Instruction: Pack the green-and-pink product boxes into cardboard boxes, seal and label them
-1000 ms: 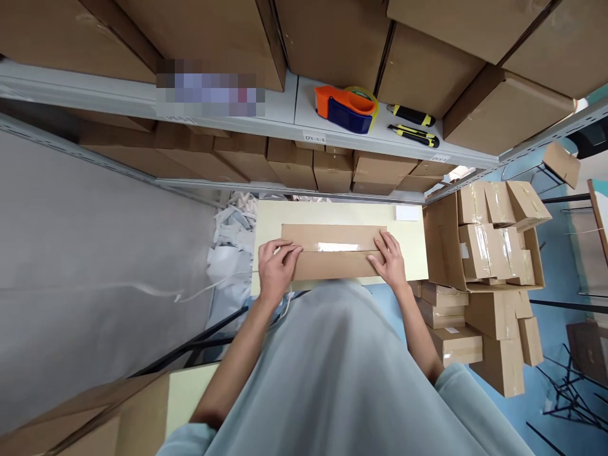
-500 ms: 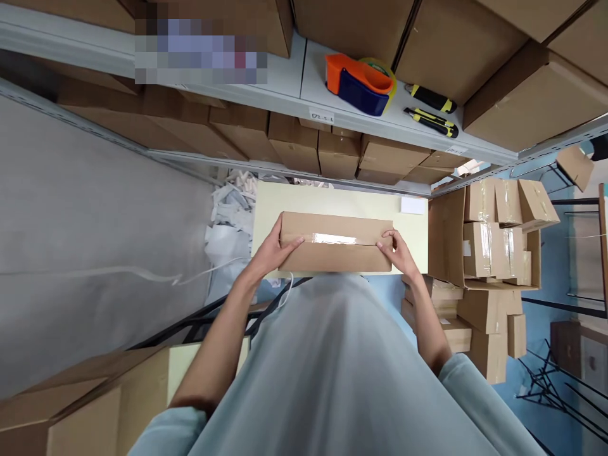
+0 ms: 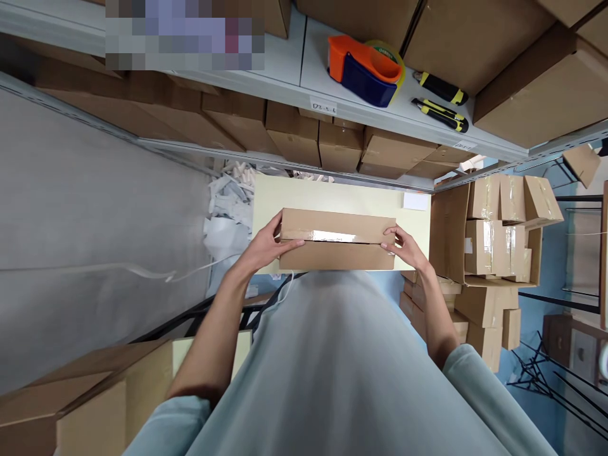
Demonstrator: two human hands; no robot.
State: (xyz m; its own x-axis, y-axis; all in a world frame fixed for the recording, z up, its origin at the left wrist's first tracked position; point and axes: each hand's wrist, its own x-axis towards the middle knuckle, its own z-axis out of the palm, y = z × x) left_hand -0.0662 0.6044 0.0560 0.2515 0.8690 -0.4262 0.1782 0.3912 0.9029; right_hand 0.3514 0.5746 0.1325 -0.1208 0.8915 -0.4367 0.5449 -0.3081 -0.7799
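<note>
A long brown cardboard box [image 3: 337, 256] lies on the pale yellow table [image 3: 327, 191], close against my body. A strip of clear shiny tape runs along the middle seam of its top flaps. My left hand [image 3: 266, 246] grips the box's left end, thumb on the top near the seam and fingers around the far side. At the opposite end my right hand [image 3: 405, 244] holds the box, its thumb on the seam and its fingers bent over the right edge. Fingertips are partly hidden on both sides.
Above the table, a metal shelf [image 3: 285, 79] carries an orange and blue tape dispenser [image 3: 365, 71], two utility knives [image 3: 441, 101] and brown boxes. An open carton of small boxes [image 3: 446, 234] stands at right. Crumpled white wrapping [image 3: 228, 209] lies left.
Both hands have shifted slightly on the box ends, and the right hand's fingers are spread more. The seam gap shows a little more. The camera view has tilted slightly.
</note>
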